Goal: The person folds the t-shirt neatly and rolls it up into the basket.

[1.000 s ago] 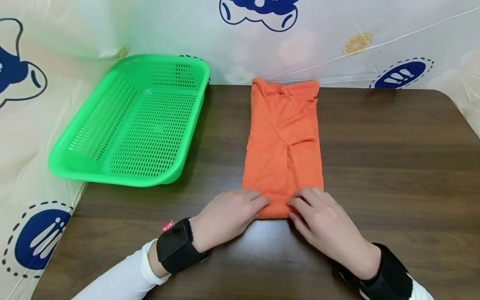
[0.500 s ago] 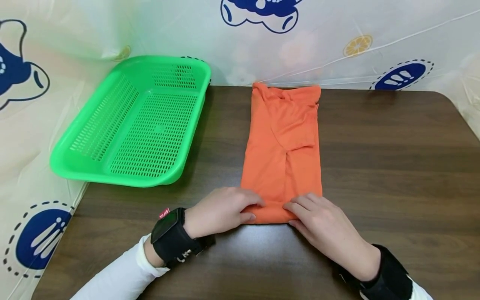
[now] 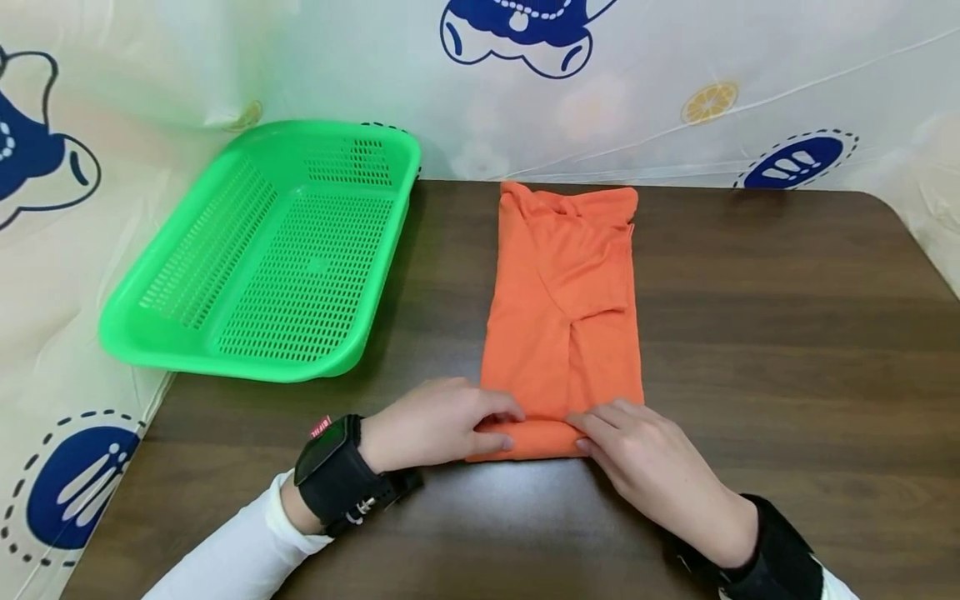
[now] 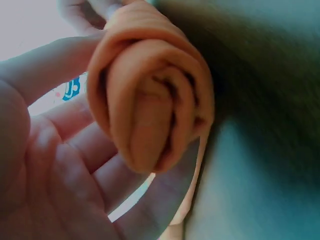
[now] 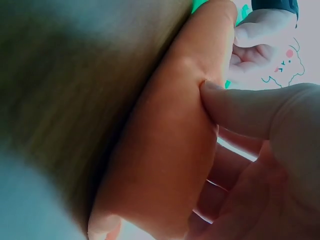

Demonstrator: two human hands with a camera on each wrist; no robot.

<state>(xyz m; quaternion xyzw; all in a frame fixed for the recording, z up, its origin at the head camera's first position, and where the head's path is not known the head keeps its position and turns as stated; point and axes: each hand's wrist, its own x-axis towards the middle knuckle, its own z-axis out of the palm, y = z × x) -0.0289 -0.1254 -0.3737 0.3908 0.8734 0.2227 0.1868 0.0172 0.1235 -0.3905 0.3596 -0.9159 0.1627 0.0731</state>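
A folded orange garment (image 3: 566, 333) lies lengthwise on the brown table (image 3: 780, 350). Its near end is turned up into a roll (image 3: 536, 440). My left hand (image 3: 438, 423) grips the roll's left end, thumb on the near side and fingers over the top. In the left wrist view the spiral layers of the roll (image 4: 150, 110) show at its end, with fingers curved around it. My right hand (image 3: 656, 450) holds the right part of the roll. The right wrist view shows its thumb (image 5: 250, 110) pressing into the orange cloth (image 5: 160, 145); its fingertips are hidden behind the roll.
A green perforated plastic basket (image 3: 262, 258) stands at the back left with nothing in it. A pale printed sheet (image 3: 360, 67) hangs behind the table and along its left side. Black bands (image 3: 341, 475) circle both wrists.
The garment's near end has gone from flat to a visible roll. My left hand has moved left to the roll's end; the right hand stays near its place. The head view has shifted slightly.
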